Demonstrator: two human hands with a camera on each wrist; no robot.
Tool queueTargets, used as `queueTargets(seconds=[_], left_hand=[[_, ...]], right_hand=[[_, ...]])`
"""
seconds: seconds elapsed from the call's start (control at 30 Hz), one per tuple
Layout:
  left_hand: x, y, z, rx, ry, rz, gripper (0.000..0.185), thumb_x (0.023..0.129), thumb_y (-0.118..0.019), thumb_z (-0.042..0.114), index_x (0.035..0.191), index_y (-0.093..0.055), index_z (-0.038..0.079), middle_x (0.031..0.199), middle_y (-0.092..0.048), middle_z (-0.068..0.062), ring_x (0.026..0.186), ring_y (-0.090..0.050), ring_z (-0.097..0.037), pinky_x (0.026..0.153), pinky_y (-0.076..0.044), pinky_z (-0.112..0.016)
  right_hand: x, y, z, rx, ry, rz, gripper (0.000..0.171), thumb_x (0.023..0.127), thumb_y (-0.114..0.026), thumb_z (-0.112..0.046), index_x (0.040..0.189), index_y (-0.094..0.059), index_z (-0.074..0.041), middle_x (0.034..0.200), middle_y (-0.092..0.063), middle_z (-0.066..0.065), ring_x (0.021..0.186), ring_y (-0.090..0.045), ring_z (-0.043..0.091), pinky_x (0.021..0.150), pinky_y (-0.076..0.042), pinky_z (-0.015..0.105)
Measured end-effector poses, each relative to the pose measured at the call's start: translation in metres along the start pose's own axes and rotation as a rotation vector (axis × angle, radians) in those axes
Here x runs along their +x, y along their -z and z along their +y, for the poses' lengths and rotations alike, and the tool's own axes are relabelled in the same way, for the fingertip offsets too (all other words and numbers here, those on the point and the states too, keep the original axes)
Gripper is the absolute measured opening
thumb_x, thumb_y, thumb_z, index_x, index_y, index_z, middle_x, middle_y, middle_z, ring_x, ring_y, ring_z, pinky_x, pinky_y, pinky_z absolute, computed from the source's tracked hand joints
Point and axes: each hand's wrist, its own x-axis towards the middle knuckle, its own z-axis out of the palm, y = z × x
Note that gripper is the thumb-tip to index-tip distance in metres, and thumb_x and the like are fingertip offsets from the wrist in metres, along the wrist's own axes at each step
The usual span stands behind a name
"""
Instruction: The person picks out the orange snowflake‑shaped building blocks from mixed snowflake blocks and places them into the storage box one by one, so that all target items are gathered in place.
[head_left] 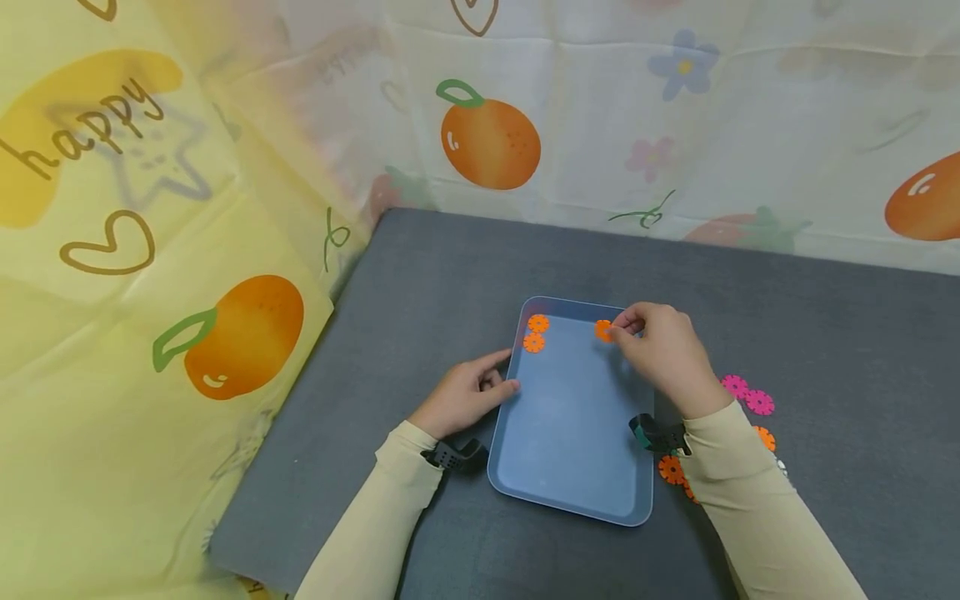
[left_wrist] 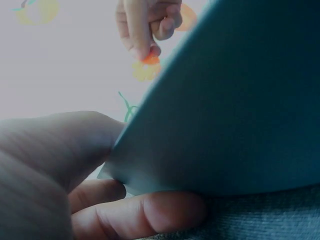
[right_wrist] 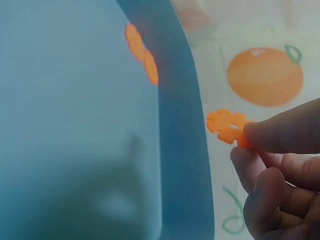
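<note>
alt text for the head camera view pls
A right hand pinches an orange disc over a blue tray on a grey table; the left hand holds the tray's edge. Two orange discs lie inside.

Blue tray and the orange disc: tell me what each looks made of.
Blue tray: probably plastic, smooth matte, with a moulded raised rim and rounded corners.
Orange disc, pinched by the right hand: likely thin hard plastic, notched edge, uniform colour.
</note>
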Motion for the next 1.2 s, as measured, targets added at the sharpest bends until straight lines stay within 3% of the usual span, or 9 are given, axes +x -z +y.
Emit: queueTargets(seconds=[0.1, 0.47, 0.83, 1.2], left_hand=[[0.0, 0.0, 0.0, -0.002, 0.0, -0.003, 0.057, 0.102, -0.069, 0.03, 0.153, -0.054, 0.008, 0.08, -0.066, 0.004, 0.064, -0.052, -0.01, 0.062, -0.041, -0.026], [0.001, 0.001, 0.002, -0.011, 0.0, -0.008, 0.058, 0.102, -0.069, 0.03, 0.153, -0.053, 0.006, 0.079, -0.066, 0.004, 0.063, -0.051, -0.01, 0.061, -0.041, -0.025], [0.002, 0.001, 0.002, -0.004, -0.006, -0.009, 0.056, 0.103, -0.068, 0.03, 0.153, -0.054, 0.007, 0.078, -0.066, 0.004, 0.062, -0.051, -0.01, 0.06, -0.04, -0.025], [0.002, 0.0, 0.001, -0.003, 0.016, -0.003, 0.056, 0.102, -0.069, 0.03, 0.152, -0.056, 0.008, 0.078, -0.065, 0.003, 0.062, -0.051, -0.011, 0.06, -0.039, -0.025]], right_hand=[[0.003, -0.008, -0.008, -0.007, 0.005, -0.029, 0.016, 0.099, -0.063, -0.017, 0.102, -0.074, -0.005, 0.091, -0.071, 0.01, 0.054, -0.047, 0.018, 0.052, -0.039, 0.032], [0.016, -0.042, -0.028, -0.026, 0.043, -0.118, 0.013, 0.098, -0.07, -0.016, 0.099, -0.077, -0.005, 0.09, -0.071, 0.007, 0.073, -0.061, 0.021, 0.064, -0.048, 0.033], [0.022, -0.072, -0.027, -0.011, 0.119, -0.177, 0.011, 0.095, -0.072, -0.015, 0.09, -0.077, -0.007, 0.084, -0.069, 0.004, 0.074, -0.06, 0.019, 0.07, -0.049, 0.033], [0.023, -0.088, -0.025, -0.018, 0.147, -0.192, 0.012, 0.092, -0.07, -0.014, 0.082, -0.073, -0.009, 0.073, -0.064, 0.001, 0.064, -0.056, 0.015, 0.063, -0.044, 0.03]])
